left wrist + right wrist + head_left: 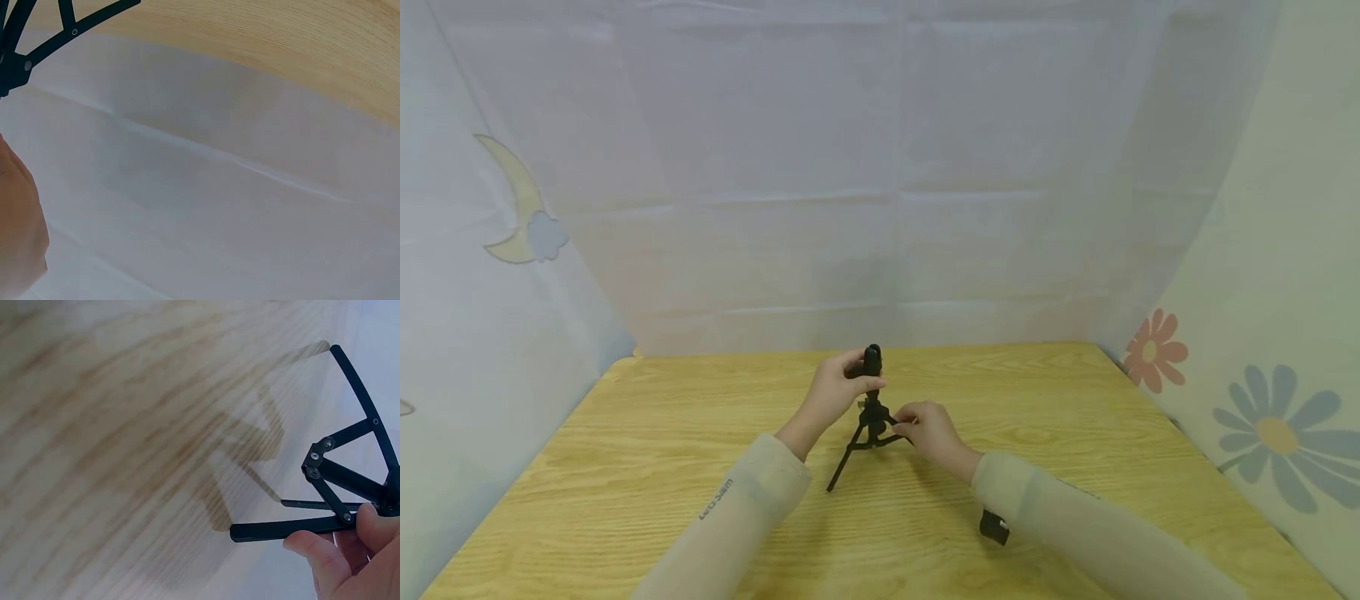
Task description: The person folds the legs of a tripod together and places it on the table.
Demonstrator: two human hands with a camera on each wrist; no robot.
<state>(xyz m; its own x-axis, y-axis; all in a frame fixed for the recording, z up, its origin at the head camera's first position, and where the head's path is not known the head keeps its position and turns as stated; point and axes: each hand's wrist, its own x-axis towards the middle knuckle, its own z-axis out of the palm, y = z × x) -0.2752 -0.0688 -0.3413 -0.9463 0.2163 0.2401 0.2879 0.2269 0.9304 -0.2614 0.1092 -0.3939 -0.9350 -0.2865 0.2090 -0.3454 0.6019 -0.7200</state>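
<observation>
A small black tripod stands upright on the wooden table with its legs spread and braces between them. My left hand grips its upper part, thumb on the near side. Lower down, my right hand pinches one leg near its joint. The right wrist view shows the riveted braces and centre post closely, with my right hand at that leg. In the left wrist view only part of my left hand and some tripod legs appear; its fingertips are out of frame.
A small black object lies on the wooden table, partly covered by my right sleeve. Behind the table hangs a pale creased sheet. Printed side sheets with a moon and flowers border the left and right.
</observation>
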